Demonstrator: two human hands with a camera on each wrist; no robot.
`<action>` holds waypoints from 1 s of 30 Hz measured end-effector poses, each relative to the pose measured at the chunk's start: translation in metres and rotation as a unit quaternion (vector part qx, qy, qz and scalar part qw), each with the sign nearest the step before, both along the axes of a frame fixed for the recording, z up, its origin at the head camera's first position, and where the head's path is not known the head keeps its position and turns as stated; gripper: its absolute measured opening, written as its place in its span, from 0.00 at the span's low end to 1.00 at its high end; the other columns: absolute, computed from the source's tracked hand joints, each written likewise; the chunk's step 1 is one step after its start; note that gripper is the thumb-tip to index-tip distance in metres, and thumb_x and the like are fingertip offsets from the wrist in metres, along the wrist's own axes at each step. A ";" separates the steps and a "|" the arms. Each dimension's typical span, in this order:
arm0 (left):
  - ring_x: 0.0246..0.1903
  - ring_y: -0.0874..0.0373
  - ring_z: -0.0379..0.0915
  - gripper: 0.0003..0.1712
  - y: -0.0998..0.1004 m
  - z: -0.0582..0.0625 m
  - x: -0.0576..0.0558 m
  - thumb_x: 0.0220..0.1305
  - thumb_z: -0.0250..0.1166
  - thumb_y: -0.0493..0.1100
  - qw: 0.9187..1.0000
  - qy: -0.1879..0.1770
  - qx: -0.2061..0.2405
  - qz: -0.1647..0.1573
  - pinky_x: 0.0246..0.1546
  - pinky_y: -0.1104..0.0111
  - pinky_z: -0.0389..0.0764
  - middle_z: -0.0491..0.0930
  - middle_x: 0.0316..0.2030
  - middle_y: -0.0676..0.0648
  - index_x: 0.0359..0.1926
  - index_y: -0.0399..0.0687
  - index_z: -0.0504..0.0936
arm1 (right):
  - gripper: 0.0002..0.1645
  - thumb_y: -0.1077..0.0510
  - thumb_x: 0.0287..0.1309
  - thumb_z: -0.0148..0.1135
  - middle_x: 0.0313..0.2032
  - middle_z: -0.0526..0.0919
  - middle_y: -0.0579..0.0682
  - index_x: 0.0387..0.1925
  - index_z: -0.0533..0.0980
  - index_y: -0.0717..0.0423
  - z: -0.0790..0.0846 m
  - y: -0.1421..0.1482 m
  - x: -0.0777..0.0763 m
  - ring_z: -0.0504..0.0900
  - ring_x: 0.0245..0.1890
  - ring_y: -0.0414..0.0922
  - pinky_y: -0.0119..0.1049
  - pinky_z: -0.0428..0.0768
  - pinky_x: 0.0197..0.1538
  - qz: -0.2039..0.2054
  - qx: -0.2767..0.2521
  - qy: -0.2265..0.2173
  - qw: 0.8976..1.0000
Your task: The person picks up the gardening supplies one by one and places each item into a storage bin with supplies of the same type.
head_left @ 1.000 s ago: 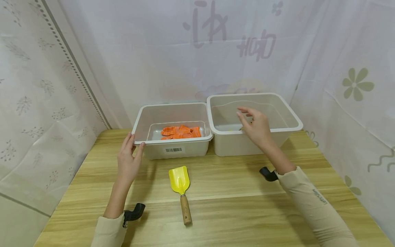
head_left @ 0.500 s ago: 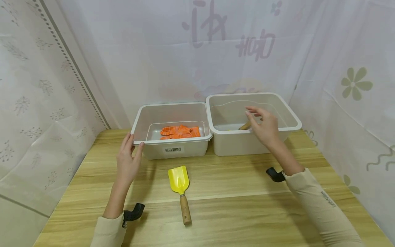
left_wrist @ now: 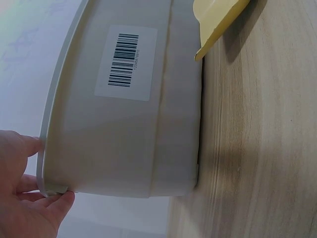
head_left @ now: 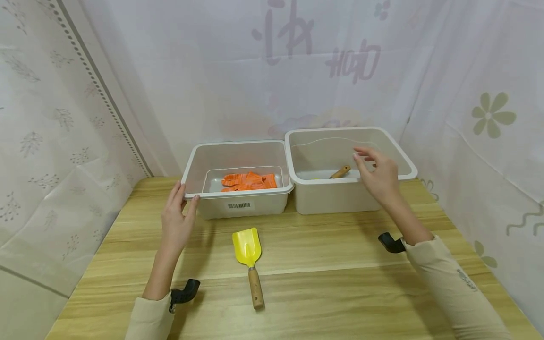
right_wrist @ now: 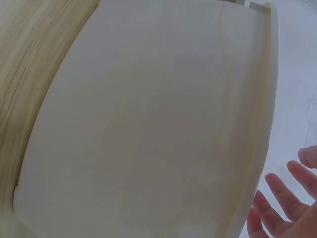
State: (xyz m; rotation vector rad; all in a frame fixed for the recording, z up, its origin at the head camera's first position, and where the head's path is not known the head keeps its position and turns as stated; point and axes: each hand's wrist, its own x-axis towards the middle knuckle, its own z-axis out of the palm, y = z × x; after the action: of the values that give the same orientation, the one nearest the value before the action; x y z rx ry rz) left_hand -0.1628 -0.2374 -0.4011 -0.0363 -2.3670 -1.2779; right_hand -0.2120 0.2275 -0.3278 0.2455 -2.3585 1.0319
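My left hand (head_left: 176, 221) holds the near left corner of a low, pale plastic bin (head_left: 238, 196), thumb and fingertips on either side of its rim. Inside that bin lie orange striped gloves (head_left: 248, 181). My right hand (head_left: 379, 178) hovers at the front rim of a taller white bin (head_left: 335, 198), fingers loosely bent and holding nothing. Within this bin a wooden handle (head_left: 341, 172) shows; the rest of that tool is mostly hidden by the front wall. A hand shovel (head_left: 247, 248) with a yellow blade and wooden handle lies on the table before the bins.
Both bins stand side by side at the back of the wood-grain table (head_left: 314, 293). A patterned cloth (head_left: 238, 75) hangs close behind them and at both sides. The low bin carries a barcode label (left_wrist: 125, 62) on its front wall.
My right hand has moved to the right above the taller bin, uncovering the wooden handle inside. My left hand stays at the low bin's corner, and the shovel has not moved.
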 end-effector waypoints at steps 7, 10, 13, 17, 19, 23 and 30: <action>0.77 0.31 0.62 0.34 0.000 0.000 -0.001 0.78 0.62 0.38 1.000 0.005 -0.001 0.001 0.72 0.57 0.70 0.56 0.80 0.27 0.76 0.23 0.63 | 0.19 0.57 0.76 0.61 0.55 0.87 0.68 0.60 0.82 0.64 0.000 0.011 0.001 0.86 0.54 0.68 0.51 0.80 0.52 -0.018 0.001 0.006 1.000; 0.76 0.30 0.62 0.34 0.000 -0.001 -0.001 0.78 0.62 0.37 1.000 0.009 0.000 0.002 0.72 0.56 0.70 0.57 0.80 0.27 0.75 0.22 0.63 | 0.19 0.58 0.76 0.61 0.54 0.88 0.68 0.60 0.82 0.64 -0.001 0.015 0.001 0.86 0.53 0.68 0.47 0.78 0.51 -0.021 0.000 0.009 1.000; 0.76 0.30 0.62 0.33 -0.001 -0.002 -0.001 0.78 0.62 0.36 1.000 0.013 0.001 0.001 0.72 0.55 0.70 0.57 0.79 0.26 0.75 0.21 0.63 | 0.19 0.58 0.76 0.61 0.54 0.88 0.68 0.59 0.83 0.64 -0.002 0.019 0.003 0.86 0.52 0.68 0.41 0.76 0.50 -0.030 0.000 0.013 0.999; 0.76 0.30 0.62 0.33 -0.001 -0.002 -0.001 0.78 0.62 0.37 1.000 0.015 0.000 -0.001 0.72 0.53 0.70 0.57 0.79 0.26 0.75 0.22 0.64 | 0.18 0.57 0.76 0.62 0.53 0.88 0.68 0.59 0.83 0.64 -0.003 0.026 0.004 0.87 0.51 0.68 0.33 0.73 0.48 -0.042 0.001 0.018 0.999; 0.76 0.30 0.62 0.33 -0.001 -0.002 -0.001 0.78 0.62 0.37 1.000 0.015 -0.001 0.000 0.72 0.53 0.70 0.57 0.79 0.26 0.75 0.22 0.64 | 0.18 0.57 0.75 0.62 0.53 0.88 0.68 0.58 0.83 0.63 -0.003 0.029 0.004 0.87 0.51 0.67 0.31 0.71 0.47 -0.047 0.001 0.019 0.999; 0.76 0.30 0.63 0.33 -0.001 -0.002 -0.001 0.78 0.62 0.37 1.000 0.015 -0.002 0.000 0.71 0.54 0.70 0.57 0.79 0.26 0.75 0.22 0.64 | 0.18 0.58 0.75 0.62 0.53 0.89 0.67 0.58 0.84 0.63 -0.003 0.036 0.006 0.87 0.51 0.67 0.28 0.69 0.47 -0.056 0.001 0.018 0.998; 0.76 0.30 0.62 0.34 -0.001 -0.002 0.000 0.78 0.62 0.37 1.000 0.013 -0.002 0.000 0.72 0.53 0.70 0.57 0.79 0.26 0.75 0.22 0.64 | 0.20 0.56 0.76 0.60 0.54 0.88 0.68 0.59 0.83 0.63 -0.004 0.047 0.010 0.86 0.52 0.68 0.27 0.69 0.47 -0.066 0.002 0.007 0.998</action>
State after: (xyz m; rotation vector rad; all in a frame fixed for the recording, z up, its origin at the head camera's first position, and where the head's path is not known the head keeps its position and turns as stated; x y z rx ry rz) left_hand -0.1632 -0.2379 -0.4029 -0.0552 -2.3475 -1.2653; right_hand -0.2024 0.2748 -0.3315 0.0961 -2.3307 0.9601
